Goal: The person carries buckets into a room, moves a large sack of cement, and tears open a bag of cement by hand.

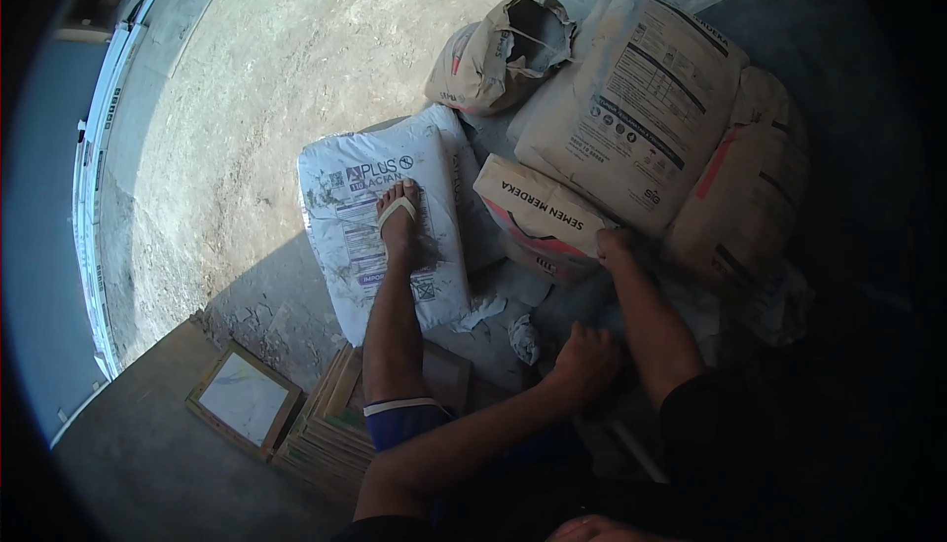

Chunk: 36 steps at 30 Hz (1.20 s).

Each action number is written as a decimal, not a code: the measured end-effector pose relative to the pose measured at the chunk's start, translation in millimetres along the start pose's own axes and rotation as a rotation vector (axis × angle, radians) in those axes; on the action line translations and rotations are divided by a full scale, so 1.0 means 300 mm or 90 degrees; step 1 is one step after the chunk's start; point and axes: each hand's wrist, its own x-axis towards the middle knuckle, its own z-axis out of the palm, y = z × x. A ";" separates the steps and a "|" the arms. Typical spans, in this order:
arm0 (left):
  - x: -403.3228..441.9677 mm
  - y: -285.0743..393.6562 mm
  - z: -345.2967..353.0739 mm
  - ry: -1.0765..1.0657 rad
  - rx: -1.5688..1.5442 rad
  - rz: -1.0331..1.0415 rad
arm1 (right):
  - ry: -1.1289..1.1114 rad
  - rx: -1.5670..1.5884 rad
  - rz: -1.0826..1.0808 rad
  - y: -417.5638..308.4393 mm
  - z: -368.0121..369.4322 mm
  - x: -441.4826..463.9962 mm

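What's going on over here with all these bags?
A person has their right hand at the corner of a printed brown bag, seemingly gripping it. Their left hand is curled nearer the body; whether it holds anything is hard to tell. A sandalled foot rests on a white sack. Bigger brown bags lie alongside, and an open-topped bag sits beyond the white sack.

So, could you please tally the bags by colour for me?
Brown: at least 3 (open bag, big printed bag, rightmost bag); the end panel at the right hand may be a fourth.
White: at least 2 (upper bag under the sandal, lower bag partly hidden by it).
Total: at least 5.
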 end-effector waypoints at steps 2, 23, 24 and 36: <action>-0.007 -0.010 0.006 0.003 -0.004 -0.007 | -0.053 0.039 0.018 0.007 -0.026 0.023; 0.003 -0.023 0.007 0.048 -0.025 -0.055 | -0.153 -0.021 -0.181 0.013 -0.097 -0.070; 0.011 -0.022 0.008 0.050 -0.014 -0.059 | -0.105 -0.002 -0.175 0.014 -0.083 -0.073; 0.000 -0.045 0.008 0.026 -0.043 -0.056 | 0.026 -0.477 -0.354 -0.005 -0.075 -0.085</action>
